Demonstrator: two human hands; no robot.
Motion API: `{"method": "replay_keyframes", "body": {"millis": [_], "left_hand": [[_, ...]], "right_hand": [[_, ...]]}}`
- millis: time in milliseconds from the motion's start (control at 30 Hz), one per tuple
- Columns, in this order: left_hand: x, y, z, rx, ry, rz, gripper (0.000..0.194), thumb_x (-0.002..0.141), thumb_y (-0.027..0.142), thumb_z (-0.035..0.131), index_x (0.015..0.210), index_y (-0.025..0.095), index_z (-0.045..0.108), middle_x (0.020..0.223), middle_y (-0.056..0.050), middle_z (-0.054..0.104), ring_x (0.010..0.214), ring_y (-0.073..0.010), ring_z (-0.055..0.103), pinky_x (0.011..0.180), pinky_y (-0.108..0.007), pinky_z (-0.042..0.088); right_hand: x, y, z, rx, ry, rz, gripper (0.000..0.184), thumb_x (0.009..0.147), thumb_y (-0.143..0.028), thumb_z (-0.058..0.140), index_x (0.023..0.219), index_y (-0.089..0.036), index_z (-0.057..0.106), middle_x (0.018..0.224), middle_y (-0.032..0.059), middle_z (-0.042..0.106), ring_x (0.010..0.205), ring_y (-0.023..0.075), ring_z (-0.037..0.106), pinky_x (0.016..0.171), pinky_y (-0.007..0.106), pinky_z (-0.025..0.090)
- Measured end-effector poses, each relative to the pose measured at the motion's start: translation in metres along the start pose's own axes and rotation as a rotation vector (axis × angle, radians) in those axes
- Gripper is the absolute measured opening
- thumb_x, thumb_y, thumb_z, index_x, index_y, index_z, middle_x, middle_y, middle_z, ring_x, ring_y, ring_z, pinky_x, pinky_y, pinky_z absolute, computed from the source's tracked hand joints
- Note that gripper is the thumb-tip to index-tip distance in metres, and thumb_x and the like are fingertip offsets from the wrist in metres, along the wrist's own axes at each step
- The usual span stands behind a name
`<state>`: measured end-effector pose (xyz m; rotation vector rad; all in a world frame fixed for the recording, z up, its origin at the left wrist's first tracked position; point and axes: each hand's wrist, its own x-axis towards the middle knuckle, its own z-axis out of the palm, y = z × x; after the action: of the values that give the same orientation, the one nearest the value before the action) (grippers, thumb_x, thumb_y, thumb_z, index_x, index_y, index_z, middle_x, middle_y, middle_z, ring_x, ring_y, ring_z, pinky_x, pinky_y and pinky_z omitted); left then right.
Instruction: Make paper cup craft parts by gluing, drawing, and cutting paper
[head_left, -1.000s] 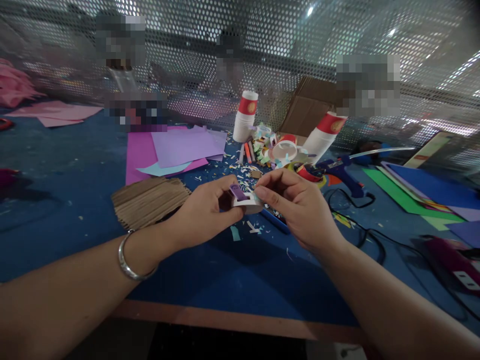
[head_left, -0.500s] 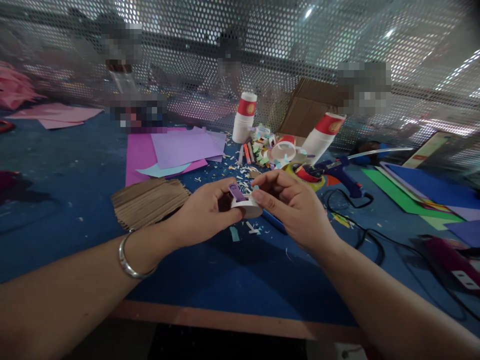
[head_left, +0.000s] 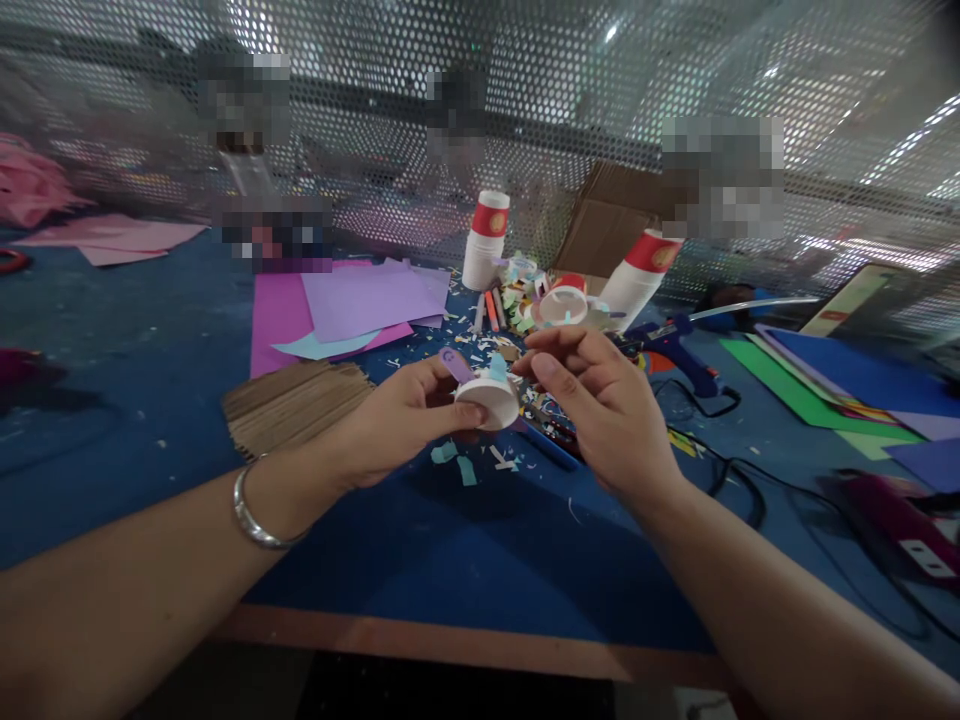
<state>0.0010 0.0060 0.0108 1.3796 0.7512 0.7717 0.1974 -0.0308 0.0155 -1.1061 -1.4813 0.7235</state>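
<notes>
My left hand (head_left: 397,420) is closed around a small white paper cup piece (head_left: 491,402) that carries a purple paper tab and a light-blue scrap on its top. The cup's round bottom faces me. My right hand (head_left: 600,410) hovers just right of the cup, fingers curled and pinched together near its upper edge; I cannot make out anything between them. Both hands are above the blue table (head_left: 420,560), over small paper scraps. A silver bangle (head_left: 251,510) sits on my left wrist.
A stack of brown card strips (head_left: 296,400) lies left of my hands. Purple and pink paper sheets (head_left: 352,300), red-and-white paper cup stacks (head_left: 484,240), a blue glue gun (head_left: 675,345) with black cable, coloured sheets (head_left: 840,385) at right and a cardboard box (head_left: 607,220) surround them.
My left hand has tilted the cup piece so its round bottom faces me. My right hand has let go of it and drawn slightly up and to the right.
</notes>
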Motion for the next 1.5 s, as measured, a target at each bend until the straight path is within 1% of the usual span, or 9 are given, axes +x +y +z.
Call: {"method": "replay_keyframes", "body": {"millis": [233,400,567,867,1100,1200,1267,1367,1500], "left_hand": [[0.002,0.003,-0.003,-0.167,0.068,-0.017,0.028,0.069,0.019,0.082,0.082,0.019,0.058,0.085,0.001,0.067,0.082,-0.0127,0.062,0.071,-0.025,0.049],[0.001,0.004,-0.001,-0.173,0.081,-0.02,0.029,0.065,0.018,0.082,0.079,0.019,0.056,0.083,0.001,0.065,0.08,-0.0134,0.061,0.069,-0.026,0.047],[0.001,0.003,0.001,-0.156,0.049,-0.009,0.026,0.068,0.018,0.082,0.079,0.018,0.059,0.081,0.003,0.062,0.077,-0.011,0.059,0.067,-0.023,0.046],[0.0,0.007,0.003,-0.251,0.092,-0.036,0.029,0.066,0.014,0.082,0.078,0.018,0.057,0.079,0.002,0.064,0.075,-0.0117,0.06,0.068,-0.026,0.049],[0.0,0.004,0.002,-0.281,0.075,-0.103,0.029,0.069,0.016,0.084,0.084,0.018,0.06,0.083,0.0,0.067,0.078,-0.0129,0.064,0.077,-0.029,0.051],[0.002,0.005,-0.004,-0.229,0.12,-0.073,0.037,0.067,0.015,0.085,0.091,0.019,0.056,0.085,0.002,0.066,0.08,-0.0116,0.063,0.076,-0.027,0.05],[0.004,0.007,-0.01,-0.148,0.144,-0.009,0.049,0.066,0.015,0.086,0.104,0.02,0.056,0.093,0.001,0.066,0.087,-0.0124,0.063,0.078,-0.026,0.051],[0.006,0.011,-0.02,0.024,0.087,0.09,0.062,0.068,0.019,0.087,0.12,0.02,0.054,0.106,-0.003,0.065,0.097,-0.0161,0.063,0.083,-0.029,0.053],[0.008,0.009,-0.025,0.216,-0.018,0.134,0.057,0.071,0.024,0.085,0.119,0.018,0.056,0.103,-0.004,0.066,0.096,-0.0171,0.062,0.083,-0.029,0.051]], "right_hand": [[-0.001,0.001,-0.002,-0.078,-0.005,-0.013,0.021,0.096,-0.039,0.063,0.109,-0.022,0.063,0.095,0.003,0.066,0.087,0.0168,0.063,0.077,0.034,0.05],[-0.002,0.001,0.0,-0.076,-0.024,-0.017,0.024,0.096,-0.042,0.063,0.11,-0.022,0.064,0.096,0.0022,0.065,0.083,0.0151,0.06,0.076,0.032,0.05],[-0.004,0.002,0.003,-0.012,-0.095,0.045,0.03,0.095,-0.046,0.064,0.114,-0.023,0.062,0.095,0.002,0.062,0.08,0.0143,0.058,0.07,0.03,0.05],[-0.005,0.004,0.004,0.019,-0.089,0.048,0.033,0.094,-0.05,0.064,0.114,-0.024,0.062,0.094,0.0024,0.067,0.081,0.0158,0.062,0.075,0.033,0.052],[-0.006,0.006,0.005,0.05,-0.135,-0.025,0.04,0.085,-0.039,0.077,0.116,-0.024,0.057,0.1,0.0031,0.065,0.094,0.0181,0.065,0.081,0.033,0.054],[-0.004,0.004,0.003,0.051,-0.136,-0.015,0.041,0.083,-0.034,0.079,0.116,-0.023,0.056,0.097,0.0027,0.066,0.095,0.0184,0.065,0.081,0.033,0.055],[-0.003,0.002,0.001,0.047,-0.148,0.0,0.042,0.082,-0.03,0.08,0.115,-0.022,0.056,0.094,0.002,0.066,0.095,0.0177,0.065,0.08,0.031,0.055],[-0.002,0.003,-0.001,0.033,-0.198,0.021,0.044,0.081,-0.029,0.081,0.116,-0.022,0.056,0.094,0.0017,0.067,0.093,0.017,0.065,0.078,0.03,0.054],[-0.001,0.005,-0.003,-0.013,-0.25,0.008,0.042,0.082,-0.031,0.08,0.116,-0.021,0.057,0.099,0.0028,0.067,0.091,0.0165,0.066,0.075,0.03,0.054]]}}
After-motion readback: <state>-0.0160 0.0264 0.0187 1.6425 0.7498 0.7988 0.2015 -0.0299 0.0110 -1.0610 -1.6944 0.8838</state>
